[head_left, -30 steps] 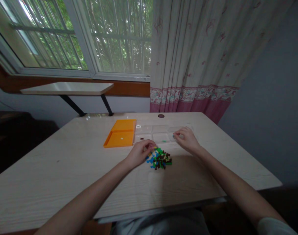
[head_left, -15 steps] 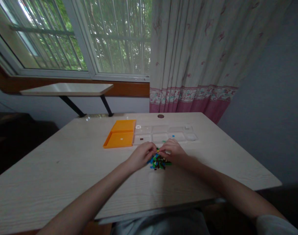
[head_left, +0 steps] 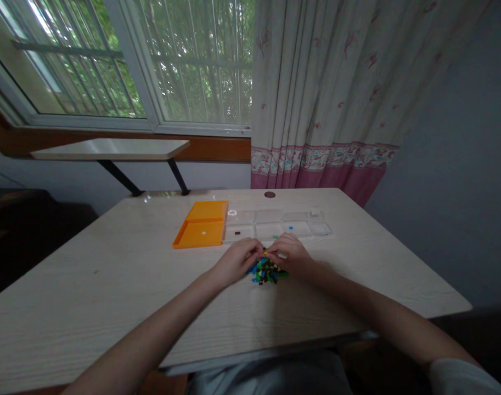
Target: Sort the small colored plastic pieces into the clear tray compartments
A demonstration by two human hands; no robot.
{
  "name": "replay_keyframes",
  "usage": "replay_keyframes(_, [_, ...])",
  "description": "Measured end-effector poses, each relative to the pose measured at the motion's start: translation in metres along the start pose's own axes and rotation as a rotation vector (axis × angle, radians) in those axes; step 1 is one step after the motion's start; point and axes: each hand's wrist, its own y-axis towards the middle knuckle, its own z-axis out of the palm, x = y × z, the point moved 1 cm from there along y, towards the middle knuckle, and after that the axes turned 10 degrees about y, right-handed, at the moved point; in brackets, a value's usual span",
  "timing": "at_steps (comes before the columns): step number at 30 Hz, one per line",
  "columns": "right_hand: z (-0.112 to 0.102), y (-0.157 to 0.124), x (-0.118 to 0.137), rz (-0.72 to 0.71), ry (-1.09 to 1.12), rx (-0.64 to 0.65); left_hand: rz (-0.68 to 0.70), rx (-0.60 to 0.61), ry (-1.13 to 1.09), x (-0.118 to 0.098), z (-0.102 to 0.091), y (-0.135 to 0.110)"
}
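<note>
My left hand [head_left: 237,262] and my right hand [head_left: 294,259] meet at the far side of a small heap of tiny plastic pieces [head_left: 267,272], coloured blue, green, dark brown and cream. Both hands are closed in a pinch, fingertips almost touching. Between them shows a tiny yellow piece [head_left: 265,252], its exact shape too small to make out. My fingers hide part of the heap's far edge.
Beyond my hands lies a clear compartment tray [head_left: 254,226], with a brown piece [head_left: 237,233], a blue piece [head_left: 291,227] and a green piece [head_left: 275,237]. An orange case [head_left: 209,212] holds a white piece [head_left: 203,233]. A raised shelf [head_left: 114,148] stands back left.
The view has shifted very slightly. Both hands stay pinched together over the heap, with only a slight movement of the fingertips around the yellow piece.
</note>
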Motion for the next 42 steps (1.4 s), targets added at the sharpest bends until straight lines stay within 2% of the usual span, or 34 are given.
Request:
replay_keyframes(4, [-0.004,0.0,-0.008,0.002,-0.018,-0.079,0.032,0.039,0.018,0.008,-0.008,0.0])
replay_keyframes(10, [-0.026,0.001,-0.018,-0.049,-0.101,-0.269,0.061,0.307,0.195,0.019,-0.03,-0.001])
replay_keyframes(15, [-0.041,0.001,-0.02,-0.077,-0.183,-0.322,0.029,0.419,0.28,0.024,-0.033,-0.006])
replay_keyframes(23, [-0.045,0.0,-0.02,-0.093,-0.202,-0.352,0.049,0.452,0.316,0.029,-0.026,-0.007])
replay_keyframes(26, [-0.05,0.003,-0.021,-0.085,-0.211,-0.266,0.043,0.431,0.322,0.03,-0.024,-0.008])
replay_keyframes(28, [-0.06,0.004,-0.029,-0.021,-0.24,-0.143,0.038,0.416,0.324,0.031,-0.023,-0.009])
replay_keyframes(31, [-0.088,0.002,-0.053,0.182,-0.289,0.027,0.046,0.415,0.295,0.032,-0.022,-0.009])
replay_keyframes(34, [-0.118,-0.011,-0.084,0.415,-0.321,0.124,0.041,0.42,0.255,0.032,-0.022,-0.009])
replay_keyframes(36, [-0.13,-0.021,-0.101,0.554,-0.328,0.158,0.034,0.424,0.239,0.032,-0.021,-0.009])
replay_keyframes(39, [-0.133,-0.032,-0.116,0.673,-0.293,0.177,0.037,0.423,0.227,0.033,-0.02,-0.009])
replay_keyframes(42, [-0.128,-0.035,-0.12,0.718,-0.282,0.183,0.035,0.417,0.223,0.033,-0.02,-0.009])
